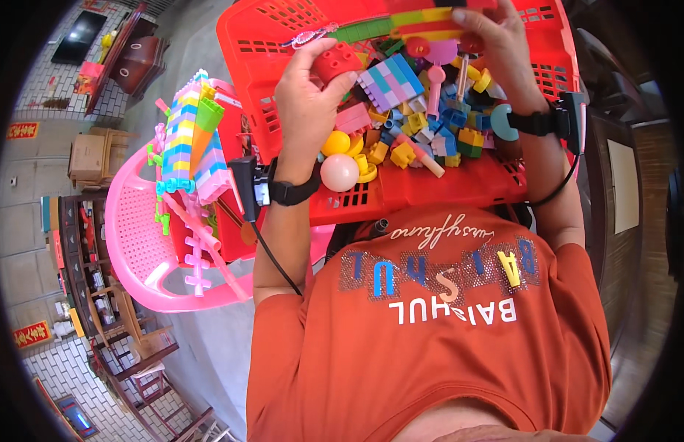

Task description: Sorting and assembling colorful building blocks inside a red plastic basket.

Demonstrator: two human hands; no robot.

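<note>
Between the thumb and fingers of my left hand (pixel 309 99) is a red toy brick (pixel 334 62) with studs. My right hand (pixel 497 40) grips the right end of a long brick build (pixel 428 23) in green, yellow and red, with red wheels under it. A green arched piece (pixel 363 30) lies at the build's left end. Both hands are over a red plastic basket (pixel 445 193) full of loose toy bricks (pixel 438 132). A block of blue, purple and teal bricks (pixel 392 82) sits just right of the red brick.
On the left stands a pink plastic chair (pixel 141 214) bearing a tall multicoloured brick build (pixel 186 140) and pink connector rods (pixel 202 236). A pale pink ball (pixel 340 172) and a yellow ball (pixel 336 143) lie near the basket's front. A cardboard box (pixel 91 157) is farther left.
</note>
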